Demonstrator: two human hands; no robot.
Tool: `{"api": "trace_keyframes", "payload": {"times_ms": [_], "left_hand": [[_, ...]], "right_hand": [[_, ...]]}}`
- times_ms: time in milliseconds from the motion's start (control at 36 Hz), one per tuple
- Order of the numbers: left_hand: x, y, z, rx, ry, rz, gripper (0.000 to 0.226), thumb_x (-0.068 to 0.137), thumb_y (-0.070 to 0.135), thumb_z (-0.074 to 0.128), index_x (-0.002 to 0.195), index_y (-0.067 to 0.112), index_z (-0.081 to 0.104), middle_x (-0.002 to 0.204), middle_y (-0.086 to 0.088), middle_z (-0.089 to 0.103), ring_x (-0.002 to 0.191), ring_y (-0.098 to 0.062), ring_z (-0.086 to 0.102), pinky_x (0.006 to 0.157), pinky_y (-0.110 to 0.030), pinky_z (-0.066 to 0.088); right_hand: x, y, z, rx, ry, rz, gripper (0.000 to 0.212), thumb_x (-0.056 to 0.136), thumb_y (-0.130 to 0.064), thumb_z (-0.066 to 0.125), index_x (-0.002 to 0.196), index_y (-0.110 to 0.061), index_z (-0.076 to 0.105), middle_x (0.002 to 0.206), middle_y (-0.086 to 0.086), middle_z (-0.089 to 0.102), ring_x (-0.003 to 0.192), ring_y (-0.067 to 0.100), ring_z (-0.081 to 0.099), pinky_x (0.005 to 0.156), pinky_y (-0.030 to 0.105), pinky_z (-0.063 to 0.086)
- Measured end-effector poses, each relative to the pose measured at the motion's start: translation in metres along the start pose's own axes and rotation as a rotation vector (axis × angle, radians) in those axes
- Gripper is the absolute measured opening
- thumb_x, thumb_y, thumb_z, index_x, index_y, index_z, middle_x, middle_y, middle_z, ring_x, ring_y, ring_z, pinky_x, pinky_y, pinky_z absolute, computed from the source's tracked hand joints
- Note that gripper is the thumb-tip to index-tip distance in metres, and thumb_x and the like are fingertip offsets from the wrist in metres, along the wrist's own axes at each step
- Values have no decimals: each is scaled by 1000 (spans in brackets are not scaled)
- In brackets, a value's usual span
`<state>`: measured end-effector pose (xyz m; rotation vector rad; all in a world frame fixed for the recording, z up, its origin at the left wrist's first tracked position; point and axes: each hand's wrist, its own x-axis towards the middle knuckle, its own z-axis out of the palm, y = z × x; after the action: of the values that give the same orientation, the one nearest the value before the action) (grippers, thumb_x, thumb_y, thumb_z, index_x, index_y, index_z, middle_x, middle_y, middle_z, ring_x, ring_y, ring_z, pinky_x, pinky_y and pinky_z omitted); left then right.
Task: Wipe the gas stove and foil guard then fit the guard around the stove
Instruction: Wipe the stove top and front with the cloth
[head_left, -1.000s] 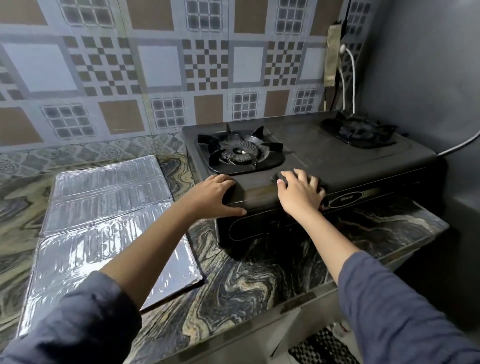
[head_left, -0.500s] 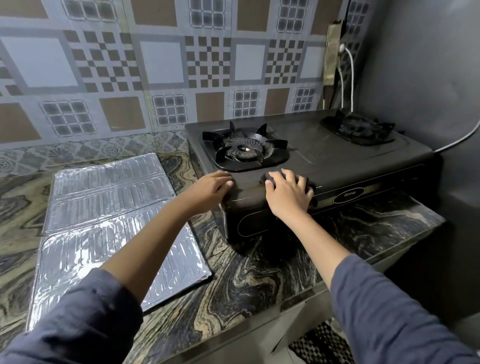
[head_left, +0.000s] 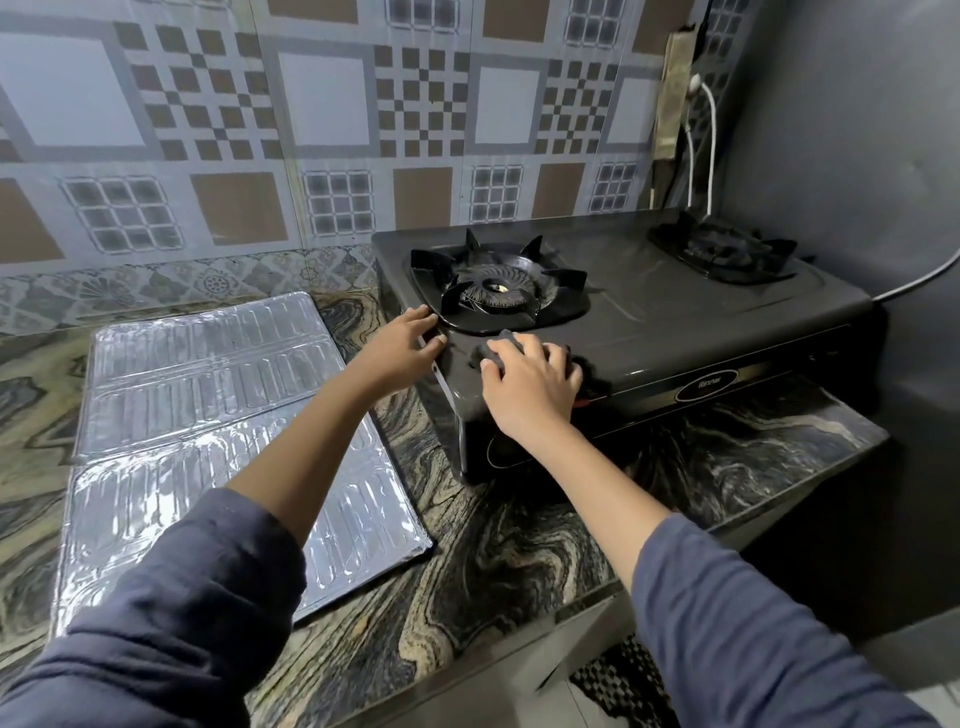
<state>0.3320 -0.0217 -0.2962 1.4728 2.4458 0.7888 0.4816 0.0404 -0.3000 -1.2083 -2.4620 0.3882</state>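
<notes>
Gas stove (head_left: 675, 322) sits centre right of the frame on the marbled table (head_left: 493, 561), and wiping its top looks to be the step in hand. The right hand (head_left: 530, 384) curls its fingers over a dark cloth (head_left: 493, 351) pressed near the front left corner. The left hand (head_left: 400, 348) braces the left edge, fingers fairly straight. Foil guard (head_left: 208, 415) lies flat at lower left. Next, the cloth probably needs sweeping rightward across the top.

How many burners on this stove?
2. Left burner on the stove, just beyond the left hand and the right hand holding a dark pad; right burner far right, near the grey wall. None appear hidden.
</notes>
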Motion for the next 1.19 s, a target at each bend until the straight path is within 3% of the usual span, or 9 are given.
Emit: {"api": "trace_keyframes", "payload": {"times_ms": [111,222,472,639,917,1194], "left_hand": [[3,-2,-4,-29,-4,-4,50,95,32,45,140,10,40,154,-4,26,131,-23,44,108,-33,31],[6,-4,-8,-33,-11,-10,51,94,35,48,139,12,42,154,-2,27,129,-22,44,107,-34,33],[7,-4,-12,-52,-43,-25,52,93,37,49,138,13,42,154,-1,27,127,-24,47,105,-35,34],[5,8,-9,11,-21,-62,50,94,32,48,139,11,41,154,-3,26,128,-26,46,107,-36,33],[-13,45,17,40,107,-165,48,94,21,47,138,3,41,153,-11,28,140,-25,30,113,-29,22],[-24,87,33,130,95,-238,46,92,22,51,132,1,47,145,-14,41,132,-28,41,110,-32,32]], "right_hand": [[-4,-12,6,14,-8,-41,35,95,-39,38,127,-35,50,145,-6,38,134,22,24,109,49,14],[-11,-14,11,7,41,-161,36,94,-39,39,127,-34,51,142,-5,42,132,22,29,109,49,16],[-10,18,7,-61,-23,-736,40,90,-43,38,125,-33,55,138,-3,50,123,28,44,101,53,31],[12,57,-7,-171,-138,-1096,46,87,-34,38,133,-35,46,146,-2,41,127,27,37,99,52,35],[49,116,-22,-118,-44,-1135,45,88,-36,45,133,-33,46,140,-4,49,120,22,46,94,41,43],[70,173,-36,-44,50,-1062,44,84,-38,48,128,-36,50,132,-5,56,115,22,52,90,37,44]]}}
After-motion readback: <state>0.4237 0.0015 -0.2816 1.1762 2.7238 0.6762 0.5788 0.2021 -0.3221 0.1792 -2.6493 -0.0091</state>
